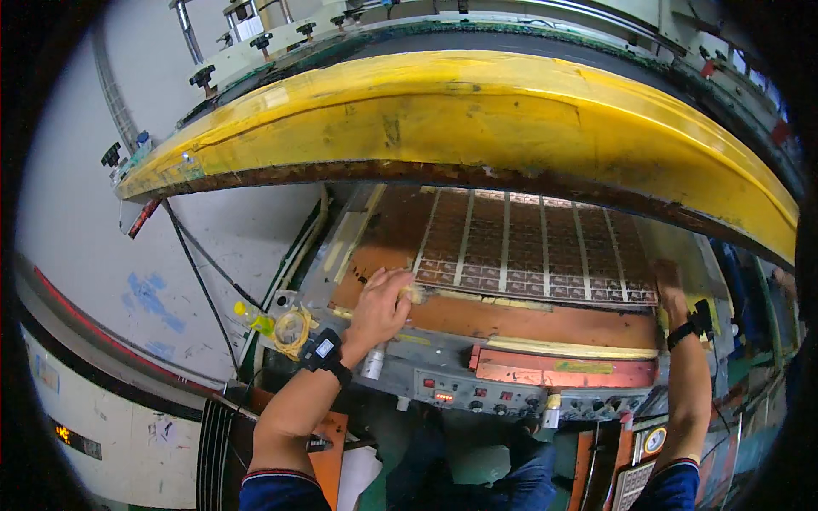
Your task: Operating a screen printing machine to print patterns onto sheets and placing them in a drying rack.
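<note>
A thin brown panel (524, 247) printed with rows of small units and pale strips lies flat on the copper-coloured bed (545, 319) of a press-like machine. My left hand (382, 308) is at its near left corner, fingers curled and closed against the edge. A pale yellowish bit (415, 294) shows at the thumb; I cannot make out what it is. At the panel's near right corner is my right hand (668, 279), dark and smeared, its fingers not clear. The far part of the panel is hidden under the yellow-covered frame.
Above the bed hangs a wide yellow-covered frame (477, 119). A control panel (477, 396) with knobs and red switches runs along the front, below a reddish bar (562, 368). Left of the bed are a tape roll (294, 328) and a small yellow-green bottle (256, 319).
</note>
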A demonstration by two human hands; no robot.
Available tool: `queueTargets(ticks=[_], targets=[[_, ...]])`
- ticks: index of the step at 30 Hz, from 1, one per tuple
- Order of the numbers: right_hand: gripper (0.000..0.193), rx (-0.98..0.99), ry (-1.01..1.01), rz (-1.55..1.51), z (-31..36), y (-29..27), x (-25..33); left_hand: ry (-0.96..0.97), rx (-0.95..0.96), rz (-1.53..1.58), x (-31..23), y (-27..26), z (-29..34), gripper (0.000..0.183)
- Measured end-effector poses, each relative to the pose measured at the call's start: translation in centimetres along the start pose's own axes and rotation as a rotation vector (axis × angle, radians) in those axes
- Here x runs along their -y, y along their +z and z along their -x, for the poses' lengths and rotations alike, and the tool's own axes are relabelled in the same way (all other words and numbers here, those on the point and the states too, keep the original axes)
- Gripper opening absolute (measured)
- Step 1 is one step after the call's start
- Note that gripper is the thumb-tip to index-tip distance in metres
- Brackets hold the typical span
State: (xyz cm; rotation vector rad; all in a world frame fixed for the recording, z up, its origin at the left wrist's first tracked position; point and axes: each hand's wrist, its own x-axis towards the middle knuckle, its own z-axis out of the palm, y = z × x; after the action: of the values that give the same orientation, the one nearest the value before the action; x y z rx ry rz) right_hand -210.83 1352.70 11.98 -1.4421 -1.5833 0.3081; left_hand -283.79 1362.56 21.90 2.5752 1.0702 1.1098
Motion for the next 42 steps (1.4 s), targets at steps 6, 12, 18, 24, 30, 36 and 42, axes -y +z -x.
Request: queueTargets(ticks=[6, 12, 18, 24, 30, 36, 42], targets=[[0.028, 0.189, -0.196, 0.951, -2.8, 0.7, 7.5, -0.035, 0.002, -0.056, -0.4, -1.9, 1.0, 0.029], [0.037, 0.138, 0.292, 0.324, -1.5, 2.5, 3.6, -0.019, 0.019, -0.102, -0.8, -1.9, 0.7, 0.029], [0.038, 0.049, 0.263, 0.595, -4.2, 5.2, 9.6, -0.010, -0.019, -0.120, 0.2, -3.1, 2.6, 0.030], [0.020, -0.380, 0.103, 0.208, 2.7, -0.6, 36.5, 0.082, -0.063, -0.146, -0.1, -0.7, 0.9, 0.026], [0.016, -0.602, -0.957, 0.534, 4.1, -2.7, 54.9, 0.041, -0.115, -0.137, -1.3, -2.0, 1.9, 0.028], [0.034, -0.600, -0.595, 0.609, -2.3, -11.4, 53.8, 0.424, -0.308, -0.032, -14.3, -13.6, -2.3, 0.030], [0.032, -0.487, -0.328, 0.240, -5.1, -14.4, 52.8, 0.381, -0.735, 0.137, -19.1, -30.3, -6.8, 0.027]])
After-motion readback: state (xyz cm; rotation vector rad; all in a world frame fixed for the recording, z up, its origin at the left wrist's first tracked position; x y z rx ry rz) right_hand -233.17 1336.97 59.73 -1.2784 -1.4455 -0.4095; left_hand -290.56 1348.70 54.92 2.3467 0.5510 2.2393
